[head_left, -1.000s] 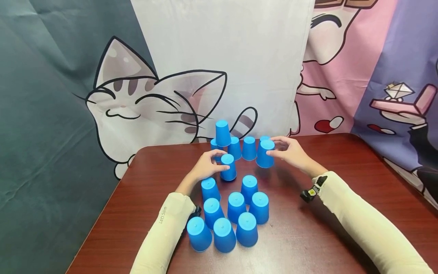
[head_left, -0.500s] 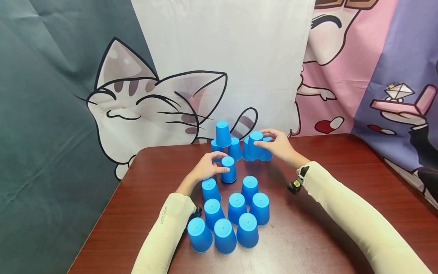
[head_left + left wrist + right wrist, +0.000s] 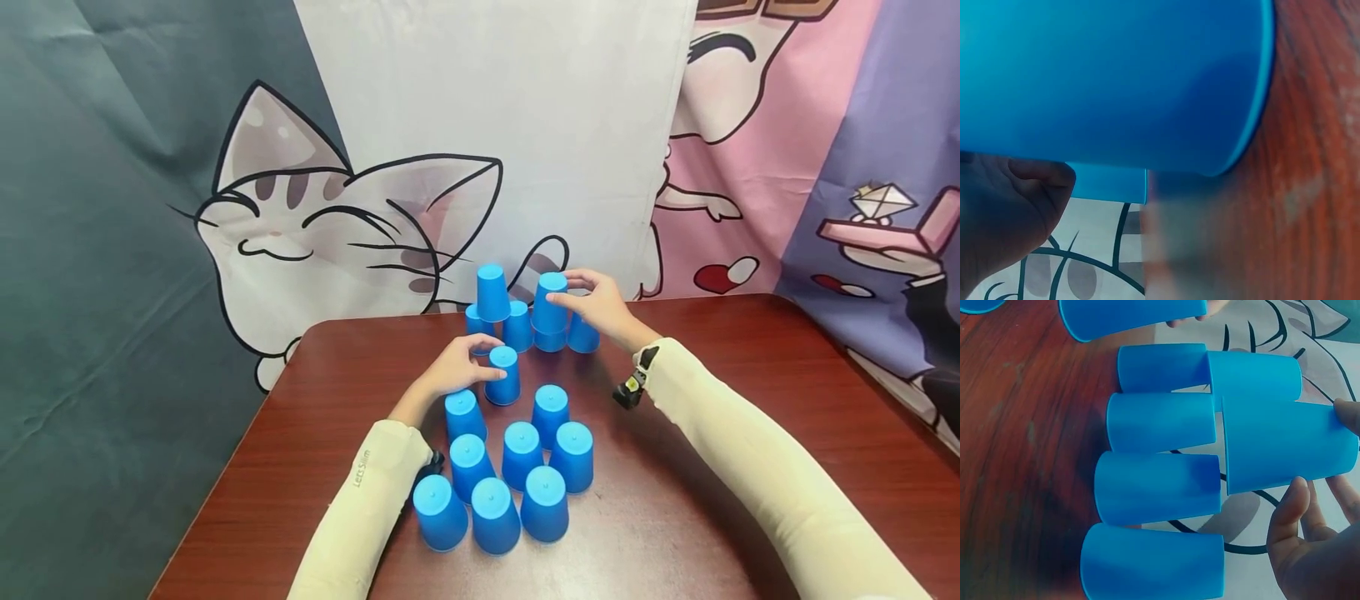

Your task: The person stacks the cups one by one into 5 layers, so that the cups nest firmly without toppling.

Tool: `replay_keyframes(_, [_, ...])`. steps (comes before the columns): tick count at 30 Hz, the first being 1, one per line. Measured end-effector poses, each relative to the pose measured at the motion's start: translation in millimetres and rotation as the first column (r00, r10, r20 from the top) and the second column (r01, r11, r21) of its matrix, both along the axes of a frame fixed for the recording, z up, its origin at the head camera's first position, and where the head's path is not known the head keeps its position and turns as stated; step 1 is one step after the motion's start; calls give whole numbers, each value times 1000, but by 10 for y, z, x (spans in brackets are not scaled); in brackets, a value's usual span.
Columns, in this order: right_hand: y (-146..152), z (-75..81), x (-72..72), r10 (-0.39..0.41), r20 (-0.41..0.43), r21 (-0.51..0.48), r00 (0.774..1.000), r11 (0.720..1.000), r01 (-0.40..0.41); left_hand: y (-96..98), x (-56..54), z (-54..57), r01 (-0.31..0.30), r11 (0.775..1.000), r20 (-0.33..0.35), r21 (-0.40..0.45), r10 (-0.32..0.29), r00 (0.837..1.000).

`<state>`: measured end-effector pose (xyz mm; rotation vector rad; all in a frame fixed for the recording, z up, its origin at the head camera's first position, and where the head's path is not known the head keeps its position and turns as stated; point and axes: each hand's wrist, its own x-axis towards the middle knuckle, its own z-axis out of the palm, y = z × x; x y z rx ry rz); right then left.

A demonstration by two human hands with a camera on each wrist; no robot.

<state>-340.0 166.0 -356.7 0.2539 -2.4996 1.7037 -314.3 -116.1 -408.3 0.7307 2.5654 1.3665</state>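
Observation:
My right hand pinches an upside-down blue cup near its closed end. In the right wrist view that held cup is at the second level, its rim at the closed ends of two row cups and beside another raised cup. The back row of upside-down cups carries a cup on its left pair. Nearer, my left hand grips a blue cup with thumb and fingers. The left wrist view has this cup large, its rim close to the tabletop.
Several more upside-down blue cups stand in a cluster between my forearms at the front. The reddish-brown table ends against a cartoon-printed cloth backdrop. Dark bands with small devices sit at the wrists.
My right hand has carried its cup left and upward, from in front of the back row's right end to above the row. The left hand stays at its cup.

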Motion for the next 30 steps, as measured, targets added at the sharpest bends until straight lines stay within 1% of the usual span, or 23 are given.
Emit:
replay_keyframes(6, [-102,46,-87,5,-17,-1,1000,1000,-5,-28,-1,9,-25,1000,3,-9,25,1000])
replay_keyframes(10, [-159,71,-123,5,-9,-5,1000,1000,-5,-28,-8,-1,-28,999,8,-19,28,1000])
replay_keyframes(17, [-191,84,-182,6,10,-1,1000,1000,-6,-2,-24,-23,-16,999,-2,-34,16,1000])
replay_keyframes(25, [-214,64,-261,18,7,-3,1000,1000,-18,-7,-12,6,-5,999,-3,-38,5,1000])
replay_keyframes(30, [-245,71,-300,18,2,17,1000,1000,-18,-10,-7,6,-2,999,4,-41,2,1000])
